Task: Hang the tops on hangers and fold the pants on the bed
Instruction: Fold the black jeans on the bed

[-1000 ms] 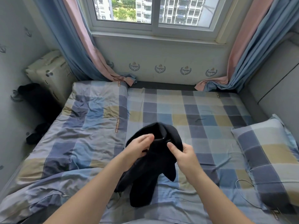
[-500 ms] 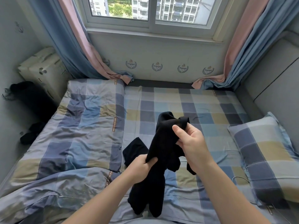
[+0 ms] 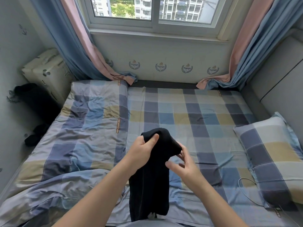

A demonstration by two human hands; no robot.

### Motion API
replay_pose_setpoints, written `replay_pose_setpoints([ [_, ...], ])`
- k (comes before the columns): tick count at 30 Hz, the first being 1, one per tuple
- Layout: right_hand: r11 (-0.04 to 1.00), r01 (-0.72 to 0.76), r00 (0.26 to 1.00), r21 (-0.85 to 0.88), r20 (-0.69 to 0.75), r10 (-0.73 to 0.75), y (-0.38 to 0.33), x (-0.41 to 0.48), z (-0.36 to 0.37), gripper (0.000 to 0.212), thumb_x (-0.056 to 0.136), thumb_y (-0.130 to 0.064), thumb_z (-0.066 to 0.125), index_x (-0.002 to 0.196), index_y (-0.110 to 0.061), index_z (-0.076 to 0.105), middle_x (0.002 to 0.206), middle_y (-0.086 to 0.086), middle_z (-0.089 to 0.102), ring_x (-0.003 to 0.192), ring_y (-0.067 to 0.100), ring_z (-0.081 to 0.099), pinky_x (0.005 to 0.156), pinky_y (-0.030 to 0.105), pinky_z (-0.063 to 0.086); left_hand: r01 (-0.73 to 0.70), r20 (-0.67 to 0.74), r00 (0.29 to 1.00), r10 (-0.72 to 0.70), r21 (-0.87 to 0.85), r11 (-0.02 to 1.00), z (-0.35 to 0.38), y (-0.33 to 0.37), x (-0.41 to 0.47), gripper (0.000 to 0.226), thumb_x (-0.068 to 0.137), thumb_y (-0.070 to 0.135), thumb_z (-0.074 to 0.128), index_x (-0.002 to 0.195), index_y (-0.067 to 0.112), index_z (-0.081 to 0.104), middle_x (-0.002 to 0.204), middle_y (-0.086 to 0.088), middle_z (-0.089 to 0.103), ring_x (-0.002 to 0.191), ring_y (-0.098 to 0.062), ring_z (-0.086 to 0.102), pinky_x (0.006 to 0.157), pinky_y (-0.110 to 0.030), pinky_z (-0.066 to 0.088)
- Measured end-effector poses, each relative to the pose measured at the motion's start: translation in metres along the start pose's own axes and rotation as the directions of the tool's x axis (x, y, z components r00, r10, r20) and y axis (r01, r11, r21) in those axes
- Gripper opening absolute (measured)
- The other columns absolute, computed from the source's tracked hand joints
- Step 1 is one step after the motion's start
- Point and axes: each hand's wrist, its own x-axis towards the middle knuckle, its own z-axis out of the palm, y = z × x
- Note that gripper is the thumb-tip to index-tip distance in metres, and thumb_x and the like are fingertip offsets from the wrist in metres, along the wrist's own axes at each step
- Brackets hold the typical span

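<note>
**Left hand [image 3: 142, 149] climbs to the top edge**

It now clenches the black garment [image 3: 149, 185] at its top, centre frame. The cloth hangs lengthwise down over the bed [image 3: 196, 112]. My right hand [image 3: 183, 164] touches its right edge, blurred, grip unclear.

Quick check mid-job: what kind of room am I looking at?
Most likely a small bedroom: a bed made up in checks, a matching pillow on its right, and a curtained window behind it.
</note>
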Motion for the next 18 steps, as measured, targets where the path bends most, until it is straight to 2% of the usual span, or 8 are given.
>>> replay_pose_setpoints([
  [2,0.996,-0.066,0.998,0.065,0.027,0.065,0.01,0.001,0.008,0.063,0.086,-0.029,0.077,0.138,-0.04,0.042,0.136,-0.024,0.05,0.116,-0.023,0.044,0.081,0.003,0.043,-0.02,-0.025,0.999,0.019,-0.017,1.0,0.002,0.012,-0.002,0.034,0.105,0.033,0.048,0.104,0.01,0.074,0.099,-0.011,0.076,0.096,-0.026,0.073,0.094,-0.053,0.055],
  [4,0.99,-0.126,0.989,0.069,0.09,0.12,0.021,0.002,0.015,0.059,0.09,-0.019,0.074,0.137,-0.039,0.045,0.131,-0.024,0.056,0.108,-0.024,0.052,0.075,0.001,0.045,-0.031,-0.033,0.999,0.029,-0.063,0.998,0.001,0.022,-0.002,0.034,0.105,0.034,0.048,0.105,0.012,0.073,0.101,-0.009,0.077,0.098,-0.024,0.073,0.094,-0.049,0.056],
  [7,0.991,-0.135,0.983,-0.016,0.126,0.136,0.03,0.004,0.025,0.049,0.091,-0.023,0.074,0.132,-0.04,0.052,0.115,-0.031,0.066,0.108,-0.013,0.06,0.088,0.014,0.051,-0.018,-0.052,0.999,0.01,-0.151,0.988,0.0,0.034,0.0,0.03,0.103,0.036,0.052,0.108,0.015,0.073,0.104,-0.007,0.077,0.101,-0.023,0.073,0.093,-0.045,0.056],
  [9,0.991,-0.102,0.992,-0.082,0.064,0.108,0.035,0.01,0.028,0.038,0.094,-0.026,0.069,0.129,-0.037,0.058,0.114,-0.026,0.068,0.109,-0.004,0.063,0.099,0.029,0.052,-0.012,-0.067,0.998,-0.002,-0.206,0.978,-0.001,0.039,0.003,0.027,0.102,0.036,0.054,0.107,0.016,0.072,0.105,-0.006,0.077,0.101,-0.023,0.073,0.092,-0.043,0.057],
  [11,0.989,-0.088,0.996,-0.121,0.008,0.089,0.037,0.018,0.025,0.021,0.098,-0.024,0.062,0.117,-0.032,0.066,0.107,-0.017,0.073,0.103,0.005,0.068,0.097,0.04,0.054,0.008,-0.096,0.995,-0.035,-0.268,0.963,-0.003,0.038,0.008,0.03,0.099,0.039,0.058,0.113,0.015,0.069,0.109,-0.007,0.076,0.104,-0.024,0.072,0.094,-0.045,0.057],
  [14,0.991,-0.115,0.992,-0.07,-0.052,0.111,0.033,0.026,0.017,0.015,0.101,-0.016,0.058,0.1,-0.025,0.071,0.093,-0.011,0.076,0.093,0.015,0.072,0.083,0.037,0.056,0.059,-0.057,0.995,-0.083,-0.338,0.939,-0.008,0.026,0.013,0.05,0.089,0.046,0.062,0.125,0.012,0.062,0.12,-0.009,0.072,0.112,-0.025,0.069,0.099,-0.045,0.053],
  [16,0.993,-0.121,0.99,-0.012,-0.076,0.119,0.025,0.026,0.011,0.014,0.102,-0.018,0.057,0.102,-0.02,0.071,0.094,-0.006,0.077,0.094,0.018,0.072,0.082,0.034,0.058,0.057,-0.032,0.997,-0.068,-0.259,0.964,-0.011,0.014,0.014,0.042,0.094,0.04,0.061,0.129,0.017,0.059,0.129,-0.005,0.068,0.119,-0.021,0.064,0.101,-0.039,0.052],
  [18,0.994,-0.105,0.988,0.035,-0.107,0.108,0.014,0.028,0.006,0.017,0.103,-0.02,0.055,0.104,-0.016,0.072,0.098,-0.001,0.077,0.094,0.017,0.073,0.085,0.037,0.059,0.079,-0.024,0.996,-0.081,-0.079,0.994,-0.012,-0.002,0.014,0.054,0.096,0.035,0.063,0.145,0.021,0.047,0.14,0.0,0.058,0.128,-0.016,0.056,0.102,-0.033,0.049],
])
